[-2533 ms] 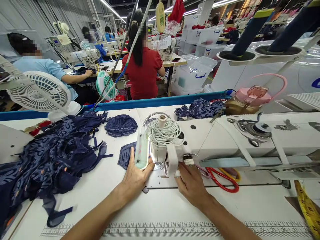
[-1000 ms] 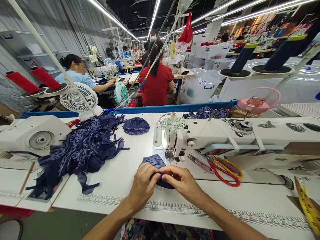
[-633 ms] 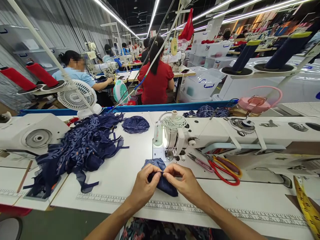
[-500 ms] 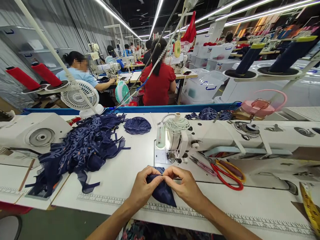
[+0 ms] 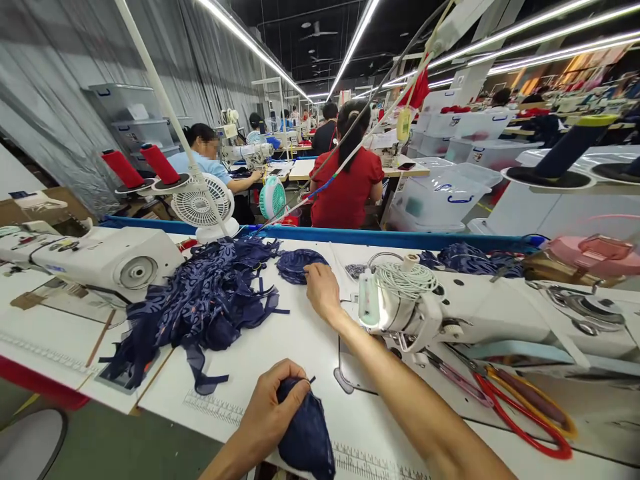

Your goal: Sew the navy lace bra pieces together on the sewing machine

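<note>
right hand [image 5: 323, 288] lies open, fingertips on the navy cup piece [image 5: 296, 263] mid-frame; left hand [image 5: 273, 410] grips folded navy piece [image 5: 306, 433], bottom centre.

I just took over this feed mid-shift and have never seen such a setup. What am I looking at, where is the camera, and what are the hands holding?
The camera sits on a person's head, looking forward and down over a white work table. The left hand grips a folded navy fabric piece at the table's near edge. The right hand reaches across to a small stack of navy lace pieces. Beside it lies a big pile of navy fabric. At right stands a white sewing machine, with red-handled scissors in front. Other people sew behind.
</note>
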`<action>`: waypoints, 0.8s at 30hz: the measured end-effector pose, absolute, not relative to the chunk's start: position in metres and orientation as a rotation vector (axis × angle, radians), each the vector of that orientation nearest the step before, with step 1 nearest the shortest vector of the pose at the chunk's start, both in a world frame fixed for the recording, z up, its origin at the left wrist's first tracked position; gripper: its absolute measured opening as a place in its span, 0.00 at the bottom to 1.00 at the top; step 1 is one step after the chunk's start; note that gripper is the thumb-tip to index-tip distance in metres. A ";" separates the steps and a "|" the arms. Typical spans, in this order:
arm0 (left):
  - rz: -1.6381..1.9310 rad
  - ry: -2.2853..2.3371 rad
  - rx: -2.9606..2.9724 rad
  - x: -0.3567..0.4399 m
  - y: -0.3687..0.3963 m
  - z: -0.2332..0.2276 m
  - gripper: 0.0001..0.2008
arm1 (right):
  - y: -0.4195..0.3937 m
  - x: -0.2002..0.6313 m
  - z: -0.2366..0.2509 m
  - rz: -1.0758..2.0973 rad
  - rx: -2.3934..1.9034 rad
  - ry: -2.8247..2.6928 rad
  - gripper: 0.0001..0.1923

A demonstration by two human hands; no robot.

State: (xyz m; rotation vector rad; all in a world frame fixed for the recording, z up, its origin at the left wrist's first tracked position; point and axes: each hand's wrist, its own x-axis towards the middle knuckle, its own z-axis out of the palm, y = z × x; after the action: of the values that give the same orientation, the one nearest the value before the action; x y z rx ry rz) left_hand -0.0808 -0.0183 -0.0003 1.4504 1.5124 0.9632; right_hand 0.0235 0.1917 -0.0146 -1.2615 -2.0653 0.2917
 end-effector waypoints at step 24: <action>1.101 1.485 1.572 -0.082 -0.011 0.011 0.08 | 0.234 0.008 -0.011 0.385 -1.291 -1.782 0.16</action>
State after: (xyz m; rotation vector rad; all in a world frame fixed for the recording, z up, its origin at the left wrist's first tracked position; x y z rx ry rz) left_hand -0.0823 -0.0108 0.0112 1.5723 1.4853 1.1012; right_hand 0.0079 0.2338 -0.0107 -1.2908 -1.7817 0.3853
